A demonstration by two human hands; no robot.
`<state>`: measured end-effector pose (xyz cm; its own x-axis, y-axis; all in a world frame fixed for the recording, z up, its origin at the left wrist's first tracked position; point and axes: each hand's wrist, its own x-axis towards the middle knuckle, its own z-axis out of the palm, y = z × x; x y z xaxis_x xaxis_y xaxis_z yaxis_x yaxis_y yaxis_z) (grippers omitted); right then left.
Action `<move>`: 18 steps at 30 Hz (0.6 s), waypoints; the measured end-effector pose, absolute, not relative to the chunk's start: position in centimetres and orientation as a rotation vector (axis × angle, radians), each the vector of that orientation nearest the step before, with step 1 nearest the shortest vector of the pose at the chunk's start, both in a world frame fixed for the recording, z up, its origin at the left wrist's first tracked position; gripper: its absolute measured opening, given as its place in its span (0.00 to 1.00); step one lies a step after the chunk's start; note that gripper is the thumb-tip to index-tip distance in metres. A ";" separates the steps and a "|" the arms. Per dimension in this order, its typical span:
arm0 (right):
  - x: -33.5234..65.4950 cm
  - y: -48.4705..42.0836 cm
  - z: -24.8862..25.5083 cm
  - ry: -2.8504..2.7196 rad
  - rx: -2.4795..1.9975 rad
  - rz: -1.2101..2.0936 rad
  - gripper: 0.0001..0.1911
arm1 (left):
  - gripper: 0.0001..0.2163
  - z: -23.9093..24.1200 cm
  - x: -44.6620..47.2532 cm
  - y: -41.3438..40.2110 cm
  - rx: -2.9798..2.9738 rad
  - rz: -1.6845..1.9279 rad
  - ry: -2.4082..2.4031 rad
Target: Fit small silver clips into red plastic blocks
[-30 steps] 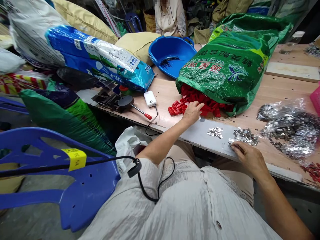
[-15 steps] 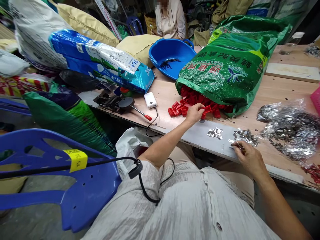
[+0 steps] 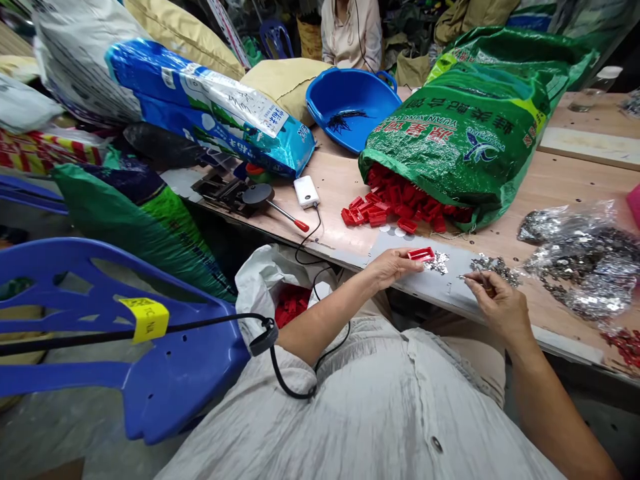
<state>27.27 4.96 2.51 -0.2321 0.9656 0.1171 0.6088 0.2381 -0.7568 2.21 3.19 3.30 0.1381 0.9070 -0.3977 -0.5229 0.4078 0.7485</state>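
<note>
My left hand (image 3: 393, 265) pinches a small red plastic piece (image 3: 421, 254) just above the table's near edge. A heap of the same red pieces (image 3: 390, 205) spills from the mouth of a big green sack (image 3: 460, 133) lying on the table behind it. My right hand (image 3: 495, 303) is closed in a pinch on a small metal piece (image 3: 470, 278), right beside two little piles of shiny metal pieces (image 3: 493, 267). The two hands are a short gap apart.
Clear bags of metal parts (image 3: 575, 260) lie at the right. A blue basin (image 3: 350, 107), a white power bank (image 3: 306, 191), a small hand press (image 3: 235, 195) and a blue-white sack (image 3: 210, 120) stand at the left. Another person (image 3: 350, 30) sits beyond. A blue chair (image 3: 125, 333) stands beside me.
My left hand took a red piece from the heap and drew it back toward my right hand. My right hand lifted a metal piece off the pile.
</note>
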 end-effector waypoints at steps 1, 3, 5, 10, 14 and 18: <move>26.9 4.9 2.8 -1.908 -1.425 0.815 0.15 | 0.19 3.1 2.4 2.9 0.526 1.097 0.968; 26.1 4.8 3.3 -1.872 -1.377 0.881 0.16 | 0.22 2.8 2.8 2.5 0.611 1.104 1.020; 25.3 4.8 3.8 -1.852 -1.310 0.939 0.16 | 0.24 2.6 3.1 2.1 0.709 1.108 1.056; 23.6 4.6 4.5 -1.823 -1.207 1.025 0.14 | 0.23 3.5 3.6 1.1 0.851 1.076 0.999; 22.9 4.1 4.5 -1.784 -1.134 1.139 0.15 | 0.22 4.0 3.6 0.7 0.804 1.204 0.912; 22.5 3.5 4.3 -1.747 -1.116 1.223 0.14 | 0.25 3.5 3.6 0.5 0.676 1.222 0.872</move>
<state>22.46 3.47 4.29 -0.3677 0.9269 0.0758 0.2456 0.1754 -0.9534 3.62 0.51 3.54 0.1059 0.9740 -0.2004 -0.5065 0.2263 0.8320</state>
